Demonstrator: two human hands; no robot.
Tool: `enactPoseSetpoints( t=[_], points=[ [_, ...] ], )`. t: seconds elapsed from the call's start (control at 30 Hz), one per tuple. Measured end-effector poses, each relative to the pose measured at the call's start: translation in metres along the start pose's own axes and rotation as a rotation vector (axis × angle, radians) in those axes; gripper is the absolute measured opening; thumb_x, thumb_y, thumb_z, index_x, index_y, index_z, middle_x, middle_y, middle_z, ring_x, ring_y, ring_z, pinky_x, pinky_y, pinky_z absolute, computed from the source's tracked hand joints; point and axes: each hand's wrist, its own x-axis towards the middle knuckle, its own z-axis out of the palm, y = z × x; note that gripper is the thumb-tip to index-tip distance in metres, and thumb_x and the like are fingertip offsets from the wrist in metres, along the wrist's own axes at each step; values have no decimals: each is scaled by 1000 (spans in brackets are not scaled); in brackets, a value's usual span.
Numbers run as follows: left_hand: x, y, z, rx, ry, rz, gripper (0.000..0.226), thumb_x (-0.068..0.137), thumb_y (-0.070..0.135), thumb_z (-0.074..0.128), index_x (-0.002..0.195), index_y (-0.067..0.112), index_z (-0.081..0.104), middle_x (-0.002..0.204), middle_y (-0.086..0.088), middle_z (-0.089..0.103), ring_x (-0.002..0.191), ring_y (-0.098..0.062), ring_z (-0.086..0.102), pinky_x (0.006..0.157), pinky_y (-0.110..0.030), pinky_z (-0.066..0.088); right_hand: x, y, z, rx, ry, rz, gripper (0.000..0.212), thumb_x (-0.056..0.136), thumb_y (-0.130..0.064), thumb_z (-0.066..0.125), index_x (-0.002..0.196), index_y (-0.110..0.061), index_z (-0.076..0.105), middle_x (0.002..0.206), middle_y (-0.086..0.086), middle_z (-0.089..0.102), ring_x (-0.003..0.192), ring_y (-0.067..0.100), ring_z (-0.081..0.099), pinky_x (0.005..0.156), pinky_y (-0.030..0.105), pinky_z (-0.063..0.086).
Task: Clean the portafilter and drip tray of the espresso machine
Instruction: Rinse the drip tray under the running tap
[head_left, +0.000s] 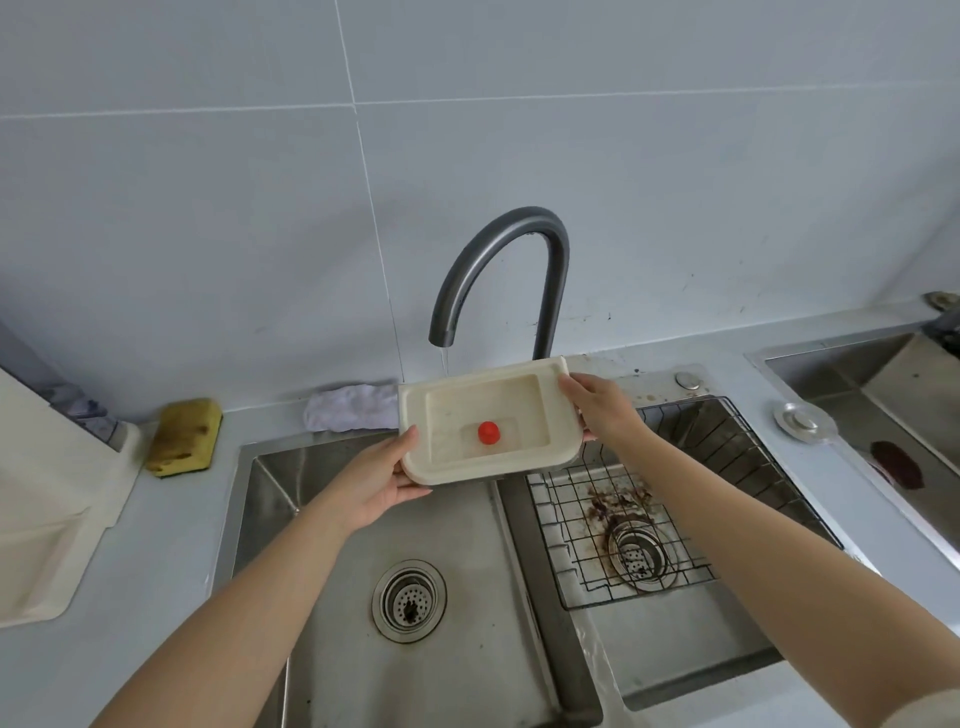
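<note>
I hold a cream drip tray (441, 389) level above the left sink basin, under the grey tap (498, 275). A thin stream of water runs from the spout into the tray's far edge. A red float (489, 433) stands in the tray's well. My left hand (382, 480) grips the tray's near left corner, thumb on the rim. My right hand (600, 408) grips the right edge. No portafilter shows.
The left sink basin (363, 649) has a round drain. The right basin holds a wire rack (623, 525) over a drain with coffee grounds. A yellow sponge (184, 436) and a white cloth (353, 405) lie on the counter. A cream machine part (36, 551) sits far left.
</note>
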Motion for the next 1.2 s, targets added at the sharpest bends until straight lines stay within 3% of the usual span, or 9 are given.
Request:
enactPoseSetpoints(
  t=[0.4, 0.5, 0.57, 0.73, 0.9, 1.2],
  points=[
    [5, -9, -4, -72, -49, -10, 21, 93, 26, 47, 107, 12, 56, 104, -12, 66, 95, -26, 64, 78, -38, 50, -6, -9, -4, -50, 15, -105, 37, 96, -33, 42, 127, -17, 54, 100, 0, 62, 94, 24, 61, 87, 47, 53],
    [6, -14, -4, -102, -60, -24, 22, 94, 24, 45, 109, 11, 56, 104, -12, 65, 96, -27, 63, 80, -39, 50, -7, -13, -3, -89, 12, -124, 37, 95, -33, 43, 127, -16, 54, 98, 3, 63, 89, 23, 61, 81, 43, 55],
    [7, -14, -3, -125, -77, -16, 23, 95, 23, 43, 110, 10, 55, 105, -12, 64, 97, -26, 62, 80, -39, 49, -6, -17, -4, -119, 12, -139, 39, 95, -33, 43, 129, -16, 52, 96, 5, 62, 83, 21, 60, 70, 33, 54],
    [15, -10, -1, -171, -104, 16, 25, 95, 23, 43, 115, 11, 53, 116, -12, 61, 107, -26, 59, 102, -47, 40, -3, -28, -9, -147, 38, -170, 36, 95, -33, 43, 127, -19, 54, 89, 5, 61, 78, 18, 57, 63, 24, 46],
    [19, -3, 1, -203, -141, 49, 25, 94, 25, 43, 116, 15, 52, 116, -8, 63, 104, -22, 62, 80, -38, 51, 2, -37, -13, -194, 79, -212, 36, 95, -35, 43, 128, -23, 52, 75, -8, 56, 69, 7, 52, 57, 18, 40],
    [24, 12, 2, -217, -182, 111, 22, 93, 27, 46, 111, 19, 54, 104, -1, 71, 95, -17, 68, 77, -35, 53, 7, -52, -16, -244, 107, -249, 41, 95, -36, 41, 134, -24, 47, 90, 0, 59, 83, 17, 55, 61, 17, 41]
  ],
)
